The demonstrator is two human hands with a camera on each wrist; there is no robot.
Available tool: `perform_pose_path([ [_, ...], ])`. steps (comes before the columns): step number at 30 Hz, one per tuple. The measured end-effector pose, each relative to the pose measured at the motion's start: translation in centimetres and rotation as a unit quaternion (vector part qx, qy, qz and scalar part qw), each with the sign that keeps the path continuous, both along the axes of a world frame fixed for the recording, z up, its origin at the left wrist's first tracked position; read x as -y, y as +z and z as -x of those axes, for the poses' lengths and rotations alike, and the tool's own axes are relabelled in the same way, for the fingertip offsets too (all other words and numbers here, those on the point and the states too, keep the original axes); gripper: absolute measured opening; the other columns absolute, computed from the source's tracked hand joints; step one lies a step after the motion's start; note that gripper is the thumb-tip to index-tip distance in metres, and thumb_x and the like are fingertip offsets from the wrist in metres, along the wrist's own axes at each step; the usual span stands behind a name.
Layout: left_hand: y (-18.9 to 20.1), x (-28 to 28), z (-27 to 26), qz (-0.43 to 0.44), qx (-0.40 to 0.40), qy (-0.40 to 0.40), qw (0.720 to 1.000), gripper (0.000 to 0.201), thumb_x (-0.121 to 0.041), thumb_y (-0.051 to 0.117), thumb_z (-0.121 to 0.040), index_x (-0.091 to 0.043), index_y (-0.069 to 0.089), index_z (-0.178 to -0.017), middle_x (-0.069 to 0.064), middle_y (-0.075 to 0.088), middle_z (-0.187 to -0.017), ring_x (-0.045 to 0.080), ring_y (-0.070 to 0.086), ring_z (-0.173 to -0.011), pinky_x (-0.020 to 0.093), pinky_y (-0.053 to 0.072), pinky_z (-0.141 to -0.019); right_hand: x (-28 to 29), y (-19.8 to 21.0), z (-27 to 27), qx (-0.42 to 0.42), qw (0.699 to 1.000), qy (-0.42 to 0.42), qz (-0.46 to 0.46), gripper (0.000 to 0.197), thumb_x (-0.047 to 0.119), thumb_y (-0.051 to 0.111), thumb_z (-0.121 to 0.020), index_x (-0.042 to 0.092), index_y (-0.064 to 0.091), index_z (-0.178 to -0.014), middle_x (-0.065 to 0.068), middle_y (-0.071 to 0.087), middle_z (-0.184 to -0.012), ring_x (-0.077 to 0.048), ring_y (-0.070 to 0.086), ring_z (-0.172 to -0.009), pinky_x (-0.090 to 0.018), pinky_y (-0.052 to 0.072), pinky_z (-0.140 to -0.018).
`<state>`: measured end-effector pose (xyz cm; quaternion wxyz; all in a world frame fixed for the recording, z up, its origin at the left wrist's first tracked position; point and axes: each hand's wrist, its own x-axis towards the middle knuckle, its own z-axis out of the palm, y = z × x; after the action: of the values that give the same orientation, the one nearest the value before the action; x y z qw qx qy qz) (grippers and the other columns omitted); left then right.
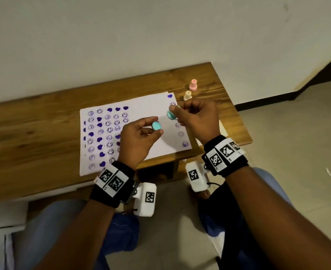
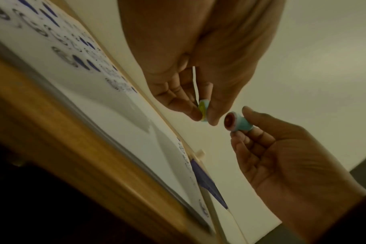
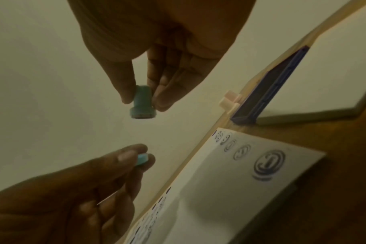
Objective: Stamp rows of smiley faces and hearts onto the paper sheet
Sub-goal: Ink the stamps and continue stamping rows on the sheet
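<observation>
A white paper sheet (image 1: 147, 112) lies on the wooden table (image 1: 34, 123), with rows of purple smiley faces and hearts on its left half and a column of smileys down its right edge. Above the sheet's blank middle, my left hand (image 1: 157, 129) pinches a small teal cap (image 1: 157, 126) between thumb and fingers. My right hand (image 1: 173, 114) pinches a teal stamp (image 1: 171, 114) by its stem, just right of the cap and apart from it. In the left wrist view the stamp (image 2: 238, 123) shows a dark red face turned toward the cap (image 2: 204, 112).
A pink stamp (image 1: 193, 85) and a cream stamp (image 1: 187, 95) stand upright on the table beyond the sheet's far right corner. A second sheet peeks out under the first. The table's right end lies just past my right hand; a wall runs behind.
</observation>
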<state>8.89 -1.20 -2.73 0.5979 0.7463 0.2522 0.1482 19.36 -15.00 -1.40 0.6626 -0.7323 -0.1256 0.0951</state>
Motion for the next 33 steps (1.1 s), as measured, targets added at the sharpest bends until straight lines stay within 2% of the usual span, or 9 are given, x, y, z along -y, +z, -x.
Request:
perform_pose_path([
  [2, -0.5, -0.4, 0.7, 0.017, 0.007, 0.020, 1.000, 0.041, -0.013, 0.079, -0.077, -0.013, 0.069, -0.117, 0.000, 0.074, -0.102, 0.014, 0.071, -0.085, 0.022, 0.056, -0.078, -0.9, -0.5, 0.9, 0.033, 0.999, 0.012, 0.020, 0.024, 0.029, 0.083, -0.081, 0.006, 0.078, -0.086, -0.005, 0.076, -0.074, -0.024, 0.072, -0.066, -0.047, 0.062, -0.066],
  [4, -0.6, -0.1, 0.4, 0.029, 0.019, 0.019, 0.999, 0.044, -0.012, 0.081, -0.075, -0.011, 0.069, -0.117, 0.002, 0.073, -0.104, 0.011, 0.071, -0.086, 0.021, 0.056, -0.079, -0.7, -0.8, 0.9, 0.046, 0.999, 0.011, 0.024, 0.024, 0.029, 0.082, -0.082, 0.006, 0.078, -0.088, -0.005, 0.076, -0.076, -0.023, 0.072, -0.067, -0.050, 0.062, -0.067],
  [9, -0.9, -1.1, 0.1, 0.041, 0.031, 0.010, 0.999, 0.055, -0.010, 0.085, -0.067, -0.013, 0.066, -0.119, 0.005, 0.072, -0.097, 0.015, 0.073, -0.083, 0.026, 0.058, -0.078, -1.6, -1.0, 1.1, 0.063, 0.998, 0.016, 0.023, 0.019, 0.023, 0.081, -0.084, 0.004, 0.078, -0.087, -0.008, 0.077, -0.076, -0.026, 0.072, -0.063, -0.050, 0.062, -0.064],
  [11, -1.0, -1.3, 0.0, 0.042, 0.034, 0.003, 0.999, 0.058, -0.010, 0.087, -0.066, -0.014, 0.064, -0.119, 0.005, 0.071, -0.094, 0.014, 0.073, -0.082, 0.027, 0.059, -0.076, -1.8, -1.2, 1.1, 0.070, 0.997, 0.024, 0.037, 0.015, 0.023, 0.080, -0.084, 0.009, 0.078, -0.085, -0.007, 0.076, -0.076, -0.025, 0.071, -0.062, -0.049, 0.062, -0.063],
  [14, -0.7, -1.2, -0.2, 0.043, 0.044, -0.012, 0.998, 0.061, -0.011, 0.088, -0.064, -0.016, 0.062, -0.119, 0.004, 0.070, -0.092, 0.012, 0.073, -0.080, 0.025, 0.059, -0.073, -1.8, -1.5, 1.2, 0.086, 0.995, 0.031, 0.048, 0.012, 0.024, 0.080, -0.084, 0.013, 0.077, -0.083, -0.006, 0.076, -0.075, -0.024, 0.072, -0.061, -0.048, 0.062, -0.062],
  [22, -0.7, -0.7, -0.4, 0.016, 0.052, -0.041, 0.998, 0.060, -0.013, 0.089, -0.063, -0.017, 0.063, -0.117, 0.002, 0.070, -0.090, 0.010, 0.072, -0.079, 0.021, 0.058, -0.071, -1.3, -2.0, 0.7, 0.092, 0.994, 0.039, 0.049, 0.017, 0.025, 0.080, -0.084, 0.007, 0.078, -0.085, -0.009, 0.076, -0.075, -0.027, 0.072, -0.062, -0.050, 0.061, -0.061],
  [27, -0.9, -0.5, -0.5, -0.003, 0.055, -0.046, 0.997, 0.060, -0.015, 0.089, -0.063, -0.015, 0.063, -0.118, 0.005, 0.071, -0.092, 0.013, 0.072, -0.082, 0.026, 0.059, -0.075, -1.4, -2.1, 0.7, 0.102, 0.992, 0.053, 0.053, 0.013, 0.022, 0.080, -0.084, 0.010, 0.077, -0.082, -0.005, 0.073, -0.069, -0.024, 0.069, -0.058, -0.042, 0.061, -0.059],
  [29, -1.0, -0.6, -0.6, -0.007, 0.057, -0.046, 0.997, 0.059, -0.014, 0.088, -0.064, -0.014, 0.063, -0.118, 0.006, 0.071, -0.091, 0.013, 0.072, -0.081, 0.025, 0.059, -0.074, -1.4, -2.1, 0.7, 0.102, 0.992, 0.061, 0.050, 0.013, 0.020, 0.080, -0.084, 0.008, 0.077, -0.082, -0.004, 0.072, -0.069, -0.022, 0.068, -0.057, -0.037, 0.059, -0.058],
  [33, -0.9, -0.8, -0.6, -0.018, 0.061, -0.046, 0.997, 0.058, -0.012, 0.088, -0.065, -0.016, 0.063, -0.117, 0.004, 0.071, -0.091, 0.009, 0.071, -0.080, 0.020, 0.057, -0.071, -1.4, -2.1, 0.7, 0.085, 0.992, 0.074, 0.049, 0.014, 0.020, 0.080, -0.085, 0.006, 0.077, -0.082, -0.008, 0.072, -0.069, -0.028, 0.067, -0.058, -0.034, 0.058, -0.057],
])
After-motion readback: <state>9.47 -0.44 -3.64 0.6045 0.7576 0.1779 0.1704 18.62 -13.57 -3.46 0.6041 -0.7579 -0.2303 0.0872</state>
